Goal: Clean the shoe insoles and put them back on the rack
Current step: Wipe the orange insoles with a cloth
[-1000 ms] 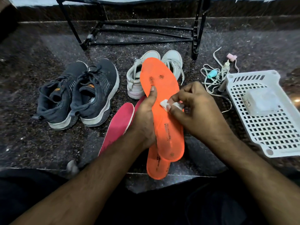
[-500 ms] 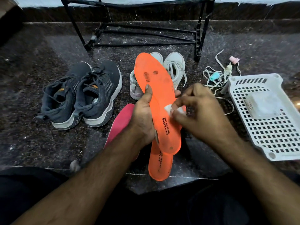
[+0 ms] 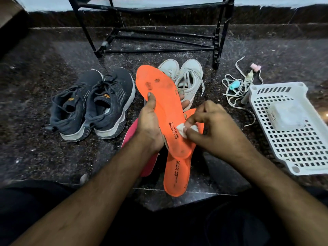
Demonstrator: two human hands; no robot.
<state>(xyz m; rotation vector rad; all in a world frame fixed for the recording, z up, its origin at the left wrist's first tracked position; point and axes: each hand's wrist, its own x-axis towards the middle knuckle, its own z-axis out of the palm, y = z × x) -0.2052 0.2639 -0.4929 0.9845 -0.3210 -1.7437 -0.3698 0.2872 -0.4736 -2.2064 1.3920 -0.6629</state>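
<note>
Orange insole (image 3: pixel 160 96) held between hands, left (image 3: pixel 148 128) gripping, right (image 3: pixel 214 128) wiping.

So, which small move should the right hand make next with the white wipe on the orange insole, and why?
Probably slide the small white wipe up toward the toe. The right hand pinches it near the printed logo, while dark smudges show on the forepart of the held orange foam insole, above the left hand's thumb.
</note>
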